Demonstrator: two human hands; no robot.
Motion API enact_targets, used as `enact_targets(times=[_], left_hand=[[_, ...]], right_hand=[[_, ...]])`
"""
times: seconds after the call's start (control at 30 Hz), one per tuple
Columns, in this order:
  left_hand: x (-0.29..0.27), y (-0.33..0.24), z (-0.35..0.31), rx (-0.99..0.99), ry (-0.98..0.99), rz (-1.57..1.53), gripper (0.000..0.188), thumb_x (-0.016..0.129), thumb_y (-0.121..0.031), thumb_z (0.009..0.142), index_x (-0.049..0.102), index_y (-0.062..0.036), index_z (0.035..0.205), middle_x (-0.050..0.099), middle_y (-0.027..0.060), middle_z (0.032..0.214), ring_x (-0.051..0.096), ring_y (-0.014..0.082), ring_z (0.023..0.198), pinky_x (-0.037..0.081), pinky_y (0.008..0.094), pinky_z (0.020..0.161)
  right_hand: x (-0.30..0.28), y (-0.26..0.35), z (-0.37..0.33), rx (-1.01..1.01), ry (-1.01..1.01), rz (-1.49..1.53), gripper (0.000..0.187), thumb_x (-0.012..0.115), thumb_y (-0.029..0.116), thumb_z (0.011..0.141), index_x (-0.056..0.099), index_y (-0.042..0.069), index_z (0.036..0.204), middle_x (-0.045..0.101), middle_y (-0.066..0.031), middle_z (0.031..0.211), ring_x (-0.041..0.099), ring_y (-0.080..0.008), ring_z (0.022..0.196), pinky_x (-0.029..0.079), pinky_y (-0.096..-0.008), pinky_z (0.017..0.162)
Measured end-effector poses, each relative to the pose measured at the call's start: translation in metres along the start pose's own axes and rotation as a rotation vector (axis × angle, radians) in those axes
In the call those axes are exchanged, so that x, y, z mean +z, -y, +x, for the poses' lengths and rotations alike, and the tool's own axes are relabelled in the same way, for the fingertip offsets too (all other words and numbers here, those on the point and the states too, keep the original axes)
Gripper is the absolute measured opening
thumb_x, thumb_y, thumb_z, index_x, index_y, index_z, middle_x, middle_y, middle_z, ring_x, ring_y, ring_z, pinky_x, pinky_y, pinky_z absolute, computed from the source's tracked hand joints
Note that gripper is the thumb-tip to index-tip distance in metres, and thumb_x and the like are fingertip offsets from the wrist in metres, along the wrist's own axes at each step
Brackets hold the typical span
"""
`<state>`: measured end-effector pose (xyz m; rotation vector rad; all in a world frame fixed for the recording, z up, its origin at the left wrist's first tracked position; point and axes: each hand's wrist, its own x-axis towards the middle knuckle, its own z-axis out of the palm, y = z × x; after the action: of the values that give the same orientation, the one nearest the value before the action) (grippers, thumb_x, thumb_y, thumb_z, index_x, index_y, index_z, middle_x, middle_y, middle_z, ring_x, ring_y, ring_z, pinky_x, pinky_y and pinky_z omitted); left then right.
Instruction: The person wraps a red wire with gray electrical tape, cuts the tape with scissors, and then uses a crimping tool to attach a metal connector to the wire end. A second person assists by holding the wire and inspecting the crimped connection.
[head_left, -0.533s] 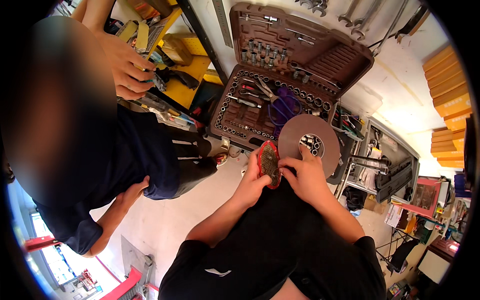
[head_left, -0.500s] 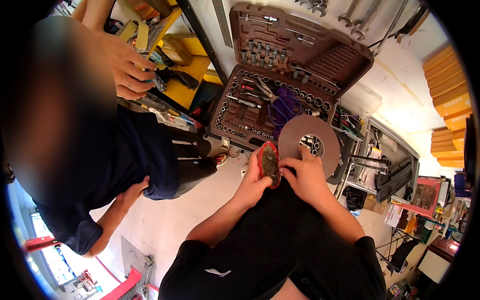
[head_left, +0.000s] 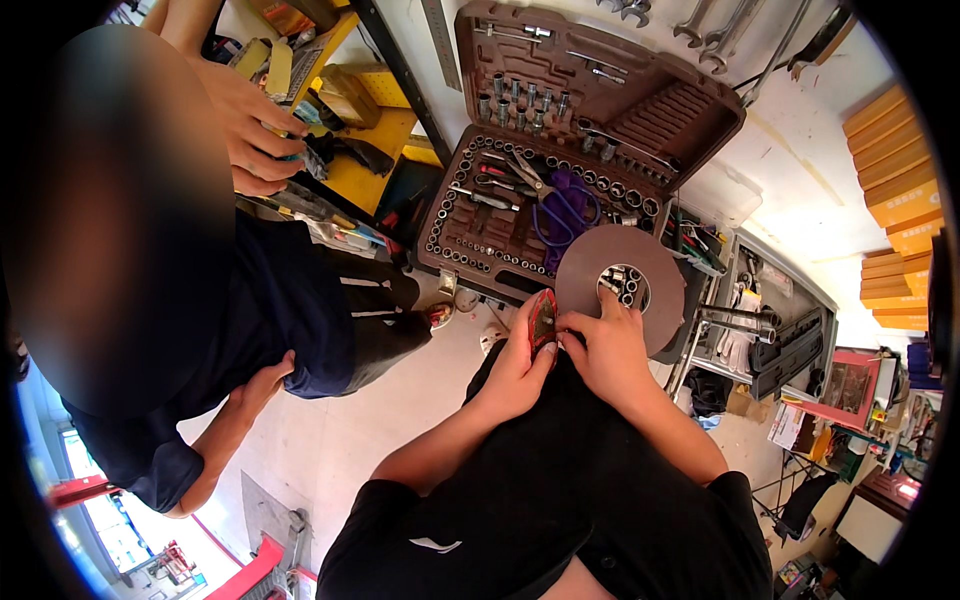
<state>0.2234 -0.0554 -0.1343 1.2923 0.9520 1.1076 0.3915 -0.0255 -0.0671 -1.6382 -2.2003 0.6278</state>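
My left hand (head_left: 520, 372) is closed round an oval thing with a red rim and a dark, patterned inner face (head_left: 541, 322); its exact kind I cannot make out. A large flat brown disc with a round hole (head_left: 590, 262) is in my right hand (head_left: 612, 345), one finger hooked through the hole. The right thumb and fingertips meet at the edge of the red-rimmed piece. Just beyond both hands lies an opened brown socket set case (head_left: 510, 283). Purple-handled scissors (head_left: 545, 195) rest on its sockets, beside a purple cloth (head_left: 570, 195).
On the left stands another person in dark clothes (head_left: 290, 320), one hand (head_left: 255, 130) near a yellow shelf (head_left: 385, 150). Wrenches (head_left: 720, 40) hang on the wall. A grey tool drawer (head_left: 790, 290) is at the right, with orange boxes (head_left: 895, 170) farther right.
The red-rimmed piece has turned in my left hand, so its patterned face shows narrower. The brown disc has shifted slightly; my right hand keeps its grip.
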Motion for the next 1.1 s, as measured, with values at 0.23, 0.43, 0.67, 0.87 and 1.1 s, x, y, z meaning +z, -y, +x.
enact_targets(times=[0.23, 0.43, 0.67, 0.87, 1.1], left_hand=[[-0.003, 0.021, -0.003, -0.042, -0.096, -0.141, 0.068, 0.052, 0.007, 0.1, 0.021, -0.0029, 0.16, 0.041, 0.014, 0.155, 0.041, 0.0222, 0.145, 0.034, 0.0372, 0.12], [-0.007, 0.021, -0.001, -0.014, -0.143, -0.027, 0.067, 0.056, 0.004, 0.101, 0.024, -0.0031, 0.159, 0.044, 0.0124, 0.151, 0.047, 0.0204, 0.139, 0.038, 0.0365, 0.118], [0.001, 0.021, 0.001, -0.024, -0.159, -0.114, 0.061, 0.054, 0.004, 0.102, 0.028, -0.002, 0.157, 0.045, 0.0135, 0.149, 0.047, 0.0216, 0.139, 0.038, 0.0361, 0.118], [0.002, 0.016, 0.009, 0.084, -0.115, 0.023, 0.056, 0.048, 0.003, 0.105, 0.027, -0.0007, 0.156, 0.045, 0.016, 0.151, 0.047, 0.023, 0.14, 0.037, 0.0357, 0.118], [0.002, 0.014, 0.013, 0.062, -0.204, 0.047, 0.046, 0.046, -0.003, 0.107, 0.038, 0.0007, 0.152, 0.054, 0.0158, 0.145, 0.053, 0.0242, 0.135, 0.039, 0.0363, 0.117]], right_hand=[[0.001, -0.008, 0.001, 0.102, 0.104, 0.167, 0.02, 0.076, 0.024, 0.087, 0.079, 0.02, 0.107, 0.059, -0.0333, 0.131, 0.062, -0.0441, 0.117, 0.044, -0.0527, 0.095], [0.007, -0.012, 0.002, 0.127, 0.09, 0.225, 0.02, 0.076, 0.025, 0.088, 0.078, 0.02, 0.108, 0.06, -0.034, 0.128, 0.058, -0.0466, 0.124, 0.043, -0.0559, 0.099], [0.004, -0.006, 0.005, 0.135, 0.093, 0.276, 0.02, 0.076, 0.025, 0.088, 0.078, 0.019, 0.107, 0.059, -0.0369, 0.129, 0.057, -0.0476, 0.127, 0.043, -0.0551, 0.098], [0.007, -0.006, 0.006, 0.122, 0.049, 0.208, 0.02, 0.076, 0.024, 0.088, 0.078, 0.019, 0.107, 0.059, -0.0371, 0.129, 0.057, -0.048, 0.126, 0.044, -0.0539, 0.097], [0.004, -0.002, 0.009, 0.139, 0.088, 0.256, 0.024, 0.076, 0.024, 0.087, 0.075, 0.02, 0.111, 0.059, -0.0349, 0.126, 0.058, -0.0479, 0.124, 0.045, -0.0545, 0.097]])
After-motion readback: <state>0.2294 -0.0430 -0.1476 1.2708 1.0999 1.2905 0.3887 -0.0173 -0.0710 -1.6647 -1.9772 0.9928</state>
